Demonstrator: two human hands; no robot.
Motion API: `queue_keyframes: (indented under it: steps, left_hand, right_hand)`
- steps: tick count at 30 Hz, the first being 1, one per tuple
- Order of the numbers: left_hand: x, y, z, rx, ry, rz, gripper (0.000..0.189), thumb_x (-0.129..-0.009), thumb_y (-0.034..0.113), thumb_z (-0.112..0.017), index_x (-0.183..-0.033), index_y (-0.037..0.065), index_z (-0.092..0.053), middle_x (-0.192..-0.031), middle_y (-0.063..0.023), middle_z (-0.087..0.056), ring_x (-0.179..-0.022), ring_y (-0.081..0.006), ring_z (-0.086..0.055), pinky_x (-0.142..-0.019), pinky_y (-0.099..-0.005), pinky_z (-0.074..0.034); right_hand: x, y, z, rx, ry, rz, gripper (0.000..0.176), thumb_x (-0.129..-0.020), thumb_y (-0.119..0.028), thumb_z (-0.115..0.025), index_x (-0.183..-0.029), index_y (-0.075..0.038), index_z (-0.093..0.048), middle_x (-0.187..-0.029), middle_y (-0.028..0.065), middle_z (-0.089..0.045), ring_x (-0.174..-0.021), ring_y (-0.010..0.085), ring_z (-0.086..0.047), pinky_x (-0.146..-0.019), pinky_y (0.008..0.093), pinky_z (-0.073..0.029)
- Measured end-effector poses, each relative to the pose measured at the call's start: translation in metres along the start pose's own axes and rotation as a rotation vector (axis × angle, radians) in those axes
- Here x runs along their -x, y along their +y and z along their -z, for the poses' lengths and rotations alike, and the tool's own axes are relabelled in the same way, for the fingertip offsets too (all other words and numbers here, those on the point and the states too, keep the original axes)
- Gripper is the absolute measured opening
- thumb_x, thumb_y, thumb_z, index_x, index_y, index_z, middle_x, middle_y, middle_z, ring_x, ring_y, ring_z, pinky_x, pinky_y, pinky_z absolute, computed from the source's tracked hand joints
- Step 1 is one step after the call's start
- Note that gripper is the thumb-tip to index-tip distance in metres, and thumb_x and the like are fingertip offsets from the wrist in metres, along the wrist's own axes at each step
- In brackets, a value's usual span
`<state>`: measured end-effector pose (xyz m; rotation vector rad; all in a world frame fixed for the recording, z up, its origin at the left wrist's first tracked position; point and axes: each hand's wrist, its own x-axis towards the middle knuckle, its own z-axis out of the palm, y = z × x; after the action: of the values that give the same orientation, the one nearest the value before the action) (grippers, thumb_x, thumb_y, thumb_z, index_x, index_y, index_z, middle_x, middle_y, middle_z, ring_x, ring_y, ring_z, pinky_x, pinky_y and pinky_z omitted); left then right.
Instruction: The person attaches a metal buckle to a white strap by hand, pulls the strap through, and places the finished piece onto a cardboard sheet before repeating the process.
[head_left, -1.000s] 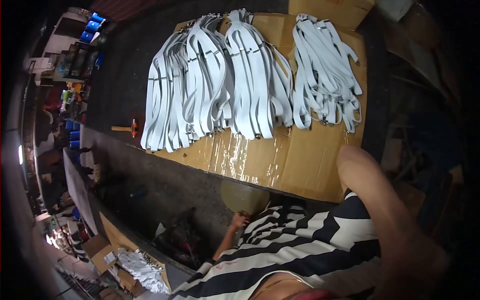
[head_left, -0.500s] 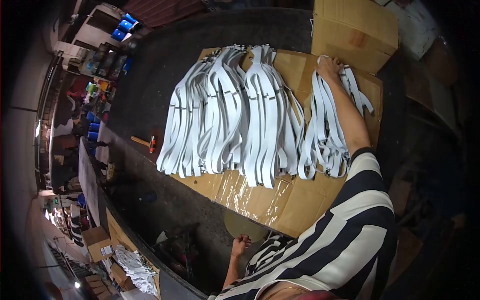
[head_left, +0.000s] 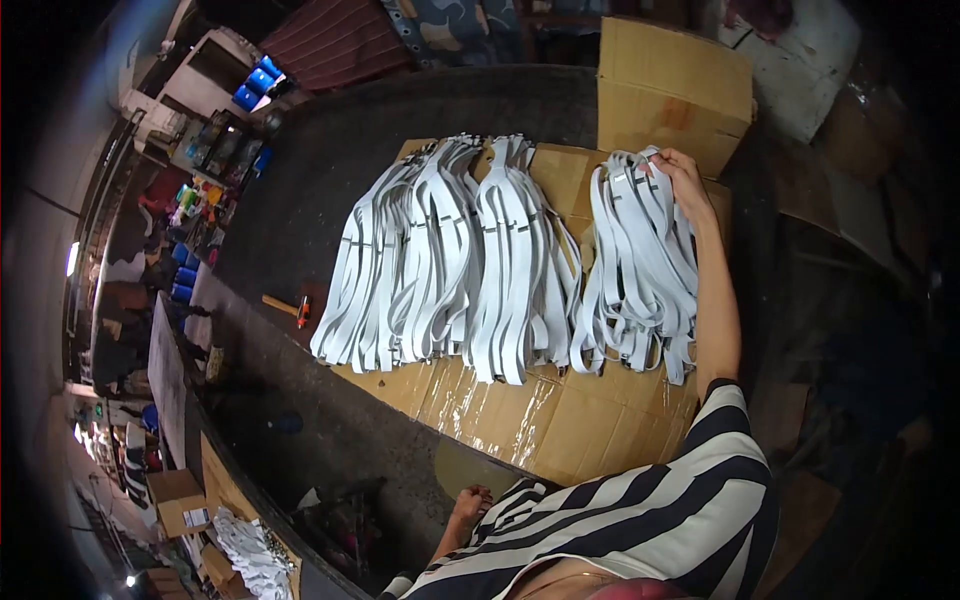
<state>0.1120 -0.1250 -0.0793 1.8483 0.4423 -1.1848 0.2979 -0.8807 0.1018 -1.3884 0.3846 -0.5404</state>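
Observation:
White straps with small dark metal fittings lie in several long bundles on a flattened cardboard sheet (head_left: 590, 430). My right hand (head_left: 682, 180) is at the far end of the rightmost bundle of straps (head_left: 640, 260), its fingers closed on the strap ends. To the left of it lie another bundle of straps (head_left: 508, 270), a middle bundle (head_left: 436, 260) and a left bundle (head_left: 365, 280), their fittings gathered at the far end. My left hand (head_left: 474, 502) hangs low by my body, off the table, with its fingers curled in; nothing shows in it.
A cardboard box (head_left: 675, 90) stands at the back right, close behind my right hand. A hammer (head_left: 290, 310) with a wooden handle lies left of the bundles on the dark table (head_left: 290, 210). At lower left, more white straps (head_left: 250, 550) lie beside a small carton (head_left: 180, 500).
My right hand has shifted to the outer right side of the rightmost bundle, whose straps now lie closer together. My left hand has dropped slightly. The camera view has tilted.

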Motion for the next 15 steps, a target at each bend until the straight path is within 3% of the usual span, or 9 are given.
queue_keyframes:
  steps: [1,4,5,6,8,9,11,14,15]
  left_hand:
    - [-0.007,0.005,0.003,-0.040,0.004,-0.009,0.021,-0.091,0.015,-0.053,-0.102,0.000,-0.064,-0.086,-0.0099,-0.069,-0.071,-0.0162,-0.065,-0.058,-0.0284,-0.049]
    - [-0.017,0.015,0.009,-0.147,-0.030,-0.069,0.024,-0.096,0.023,-0.053,-0.103,0.002,-0.063,-0.088,-0.0079,-0.070,-0.076,-0.0160,-0.068,-0.063,-0.0292,-0.052]
    - [-0.017,0.025,0.008,-0.156,-0.027,-0.080,0.023,-0.096,0.022,-0.053,-0.103,0.002,-0.063,-0.088,-0.0078,-0.070,-0.076,-0.0159,-0.068,-0.063,-0.0290,-0.052]
    - [-0.016,0.034,0.006,-0.166,-0.025,-0.092,0.023,-0.096,0.022,-0.053,-0.102,0.002,-0.063,-0.088,-0.0077,-0.070,-0.075,-0.0157,-0.068,-0.062,-0.0287,-0.052]
    - [-0.018,0.033,0.004,-0.157,-0.043,-0.120,0.023,-0.096,0.021,-0.053,-0.102,0.002,-0.063,-0.087,-0.0074,-0.070,-0.074,-0.0155,-0.067,-0.062,-0.0286,-0.052]
    - [-0.019,0.031,0.002,-0.140,-0.050,-0.146,0.022,-0.096,0.021,-0.054,-0.102,0.002,-0.063,-0.087,-0.0071,-0.070,-0.074,-0.0153,-0.067,-0.062,-0.0285,-0.051]
    - [-0.012,0.033,-0.002,-0.161,-0.094,-0.186,0.023,-0.096,0.022,-0.054,-0.103,0.001,-0.063,-0.086,-0.0067,-0.070,-0.073,-0.0154,-0.066,-0.062,-0.0286,-0.051]
    - [0.012,0.052,-0.010,-0.185,-0.151,-0.337,0.026,-0.097,0.024,-0.056,-0.104,0.000,-0.063,-0.084,-0.0058,-0.069,-0.074,-0.0151,-0.065,-0.064,-0.0285,-0.050]
    - [0.022,0.062,-0.012,-0.184,-0.166,-0.437,0.027,-0.097,0.026,-0.057,-0.104,0.000,-0.063,-0.083,-0.0052,-0.068,-0.074,-0.0149,-0.064,-0.065,-0.0283,-0.050]
  right_hand:
    - [0.007,-0.012,0.002,-0.137,-0.106,0.028,0.019,-0.093,-0.012,-0.058,-0.107,0.000,-0.061,-0.105,0.0092,-0.068,-0.089,0.0140,-0.062,-0.083,0.0260,-0.048]
    - [0.022,-0.057,0.006,-0.302,-0.114,0.133,0.022,-0.092,-0.011,-0.056,-0.111,0.000,-0.058,-0.115,0.0109,-0.065,-0.096,0.0148,-0.060,-0.089,0.0267,-0.046]
    - [0.017,-0.070,0.009,-0.292,-0.156,0.169,0.031,-0.091,-0.009,-0.052,-0.120,0.002,-0.055,-0.130,0.0150,-0.058,-0.108,0.0182,-0.060,-0.095,0.0296,-0.044]
    - [0.020,-0.079,0.011,-0.286,-0.147,0.173,0.031,-0.091,-0.009,-0.052,-0.120,0.002,-0.055,-0.130,0.0150,-0.058,-0.108,0.0182,-0.060,-0.095,0.0296,-0.044]
    - [0.040,-0.129,-0.006,-0.414,-0.247,0.318,0.043,-0.089,-0.009,-0.051,-0.129,0.006,-0.049,-0.144,0.0207,-0.044,-0.131,0.0277,-0.047,-0.108,0.0400,-0.041]
    - [0.054,-0.148,-0.014,-0.405,-0.246,0.320,0.043,-0.089,-0.009,-0.051,-0.129,0.006,-0.049,-0.144,0.0207,-0.044,-0.131,0.0277,-0.047,-0.108,0.0400,-0.041]
    - [0.085,-0.181,-0.031,-0.400,-0.330,0.383,0.050,-0.089,-0.014,-0.049,-0.135,0.004,-0.043,-0.149,0.0188,-0.039,-0.125,0.0276,-0.054,-0.091,0.0357,-0.051]
    - [0.134,-0.220,-0.052,-0.255,-0.466,0.451,0.053,-0.088,-0.015,-0.049,-0.137,0.004,-0.040,-0.148,0.0191,-0.040,-0.117,0.0284,-0.059,-0.079,0.0322,-0.056]
    - [0.154,-0.229,-0.065,-0.215,-0.440,0.488,0.056,-0.087,-0.015,-0.050,-0.139,0.004,-0.037,-0.147,0.0217,-0.040,-0.104,0.0260,-0.066,-0.069,0.0272,-0.057]
